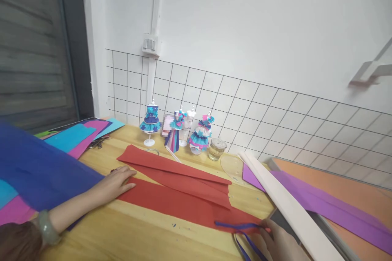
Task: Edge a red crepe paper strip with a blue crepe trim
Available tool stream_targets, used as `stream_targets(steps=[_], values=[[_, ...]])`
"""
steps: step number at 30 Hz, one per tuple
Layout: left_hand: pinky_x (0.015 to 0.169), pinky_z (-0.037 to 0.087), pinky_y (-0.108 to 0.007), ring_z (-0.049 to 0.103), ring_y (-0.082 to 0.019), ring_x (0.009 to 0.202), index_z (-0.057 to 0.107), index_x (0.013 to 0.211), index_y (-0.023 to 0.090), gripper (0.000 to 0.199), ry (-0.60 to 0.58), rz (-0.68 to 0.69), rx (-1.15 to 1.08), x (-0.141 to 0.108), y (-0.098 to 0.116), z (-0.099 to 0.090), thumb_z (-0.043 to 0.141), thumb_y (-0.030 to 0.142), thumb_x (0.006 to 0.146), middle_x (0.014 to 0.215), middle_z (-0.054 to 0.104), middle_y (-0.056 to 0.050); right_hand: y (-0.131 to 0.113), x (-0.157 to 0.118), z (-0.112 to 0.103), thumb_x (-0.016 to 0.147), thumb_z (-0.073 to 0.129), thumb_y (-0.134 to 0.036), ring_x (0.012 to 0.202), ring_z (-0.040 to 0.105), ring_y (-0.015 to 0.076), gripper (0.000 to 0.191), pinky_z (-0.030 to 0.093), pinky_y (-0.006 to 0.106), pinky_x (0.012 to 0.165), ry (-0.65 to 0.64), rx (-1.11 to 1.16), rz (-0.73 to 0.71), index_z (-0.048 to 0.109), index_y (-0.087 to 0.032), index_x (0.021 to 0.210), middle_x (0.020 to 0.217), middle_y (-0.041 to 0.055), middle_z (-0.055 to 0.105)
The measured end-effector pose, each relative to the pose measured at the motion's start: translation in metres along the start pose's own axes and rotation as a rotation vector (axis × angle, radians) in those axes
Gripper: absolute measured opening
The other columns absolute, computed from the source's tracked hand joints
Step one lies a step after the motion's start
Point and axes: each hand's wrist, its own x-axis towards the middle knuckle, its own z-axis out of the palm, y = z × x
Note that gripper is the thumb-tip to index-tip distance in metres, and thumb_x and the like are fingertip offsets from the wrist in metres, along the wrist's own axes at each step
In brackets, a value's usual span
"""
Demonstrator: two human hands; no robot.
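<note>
My left hand lies flat on the left end of a long red paper strip, its fingers stretched out. Another red piece, folded lengthwise, lies just behind and partly over that strip. At the lower right, my right hand has its fingers closed around a narrow dark-blue strip that looks like paper or ribbon. One end of it lies over the red strip, and a loop hangs toward the front edge. Part of the right hand is cut off by the frame.
Small dress forms in paper dresses stand at the back beside a glass cup. Blue sheets and cyan sheets are at left. A white strip and purple paper lie at right. A wire grid lines the wall.
</note>
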Motion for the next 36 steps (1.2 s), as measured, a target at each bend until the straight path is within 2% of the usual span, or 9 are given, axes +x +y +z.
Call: stream_targets(steps=[4, 8, 14, 18, 22, 26, 29, 33, 36], values=[[0.076, 0.039, -0.033, 0.054, -0.025, 0.085, 0.060, 0.078, 0.020, 0.024, -0.033, 0.000, -0.023, 0.019, 0.007, 0.005, 0.051, 0.041, 0.072, 0.084, 0.058, -0.007, -0.005, 0.003, -0.007, 0.075, 0.046, -0.039, 0.075, 0.063, 0.0273, 0.031, 0.043, 0.032, 0.064, 0.180, 0.069, 0.047, 0.063, -0.021, 0.094, 0.076, 0.0096, 0.069], [0.061, 0.037, -0.027, 0.051, -0.018, 0.067, 0.048, 0.063, 0.020, 0.019, -0.094, -0.012, -0.096, 0.027, 0.012, 0.002, 0.050, 0.038, 0.070, 0.070, 0.055, -0.002, -0.031, -0.010, -0.014, 0.075, 0.048, -0.054, 0.061, 0.054, 0.0200, 0.052, 0.042, 0.029, 0.057, 0.361, 0.421, 0.042, 0.057, -0.016, 0.109, 0.062, 0.0012, 0.058], [0.055, 0.035, -0.021, 0.044, -0.013, 0.059, 0.040, 0.070, 0.022, 0.018, -0.158, 0.002, -0.304, 0.016, 0.024, -0.002, 0.050, 0.036, 0.072, 0.062, 0.044, 0.006, -0.056, -0.034, -0.021, 0.065, 0.070, -0.051, 0.044, 0.030, 0.0064, 0.053, 0.027, 0.019, 0.044, 0.161, 1.119, 0.010, 0.059, -0.018, 0.105, 0.051, -0.0078, 0.040], [0.060, 0.039, -0.021, 0.048, -0.013, 0.068, 0.043, 0.085, 0.023, 0.017, -0.241, 0.049, -0.611, -0.006, 0.044, -0.008, 0.054, 0.032, 0.076, 0.076, 0.048, 0.004, -0.056, -0.036, -0.015, 0.072, 0.067, -0.047, 0.041, 0.010, 0.0032, 0.036, 0.018, 0.019, 0.044, -0.046, 1.304, -0.060, 0.061, -0.016, 0.089, 0.040, -0.0133, 0.022], [0.064, 0.042, -0.022, 0.052, -0.015, 0.075, 0.047, 0.099, 0.025, 0.023, -0.189, 0.062, -0.701, -0.025, 0.069, -0.034, 0.052, 0.037, 0.080, 0.080, 0.052, 0.001, -0.063, -0.027, 0.002, 0.069, 0.066, -0.053, 0.042, 0.014, 0.0035, 0.038, 0.015, 0.019, 0.044, -0.190, 1.173, -0.037, 0.056, -0.016, 0.071, 0.046, -0.0102, 0.031], [0.078, 0.043, -0.024, 0.053, -0.021, 0.097, 0.052, 0.103, 0.028, 0.029, -0.087, 0.033, -0.650, -0.028, 0.069, -0.054, 0.056, 0.039, 0.076, 0.100, 0.058, -0.001, -0.073, -0.020, 0.022, 0.069, 0.059, -0.056, 0.043, 0.023, 0.0058, 0.042, 0.018, 0.021, 0.043, -0.255, 0.728, -0.127, 0.048, -0.018, 0.056, 0.047, -0.0078, 0.034], [0.085, 0.043, -0.026, 0.048, -0.024, 0.111, 0.054, 0.102, 0.028, 0.030, -0.055, -0.034, -0.588, -0.021, 0.045, -0.042, 0.056, 0.038, 0.074, 0.109, 0.058, -0.001, -0.074, -0.019, 0.034, 0.068, 0.059, -0.051, 0.045, 0.034, 0.0087, 0.040, 0.026, 0.022, 0.046, -0.258, 0.568, -0.178, 0.046, -0.018, 0.049, 0.045, -0.0055, 0.039], [0.087, 0.044, -0.030, 0.051, -0.026, 0.111, 0.057, 0.100, 0.023, 0.037, -0.047, -0.149, -0.532, -0.015, 0.007, -0.009, 0.061, 0.036, 0.066, 0.113, 0.060, -0.005, -0.074, -0.019, 0.039, 0.067, 0.059, -0.050, 0.046, 0.036, 0.0099, 0.037, 0.028, 0.022, 0.046, -0.251, 0.550, -0.157, 0.050, -0.018, 0.051, 0.045, -0.0055, 0.039], [0.085, 0.047, -0.032, 0.052, -0.027, 0.111, 0.055, 0.106, 0.023, 0.043, -0.008, -0.205, -0.597, -0.013, -0.006, 0.002, 0.060, 0.041, 0.068, 0.118, 0.058, -0.006, -0.078, -0.020, 0.041, 0.066, 0.060, -0.054, 0.049, 0.039, 0.0100, 0.041, 0.030, 0.022, 0.048, -0.241, 0.595, -0.156, 0.050, -0.018, 0.052, 0.047, -0.0051, 0.041]])
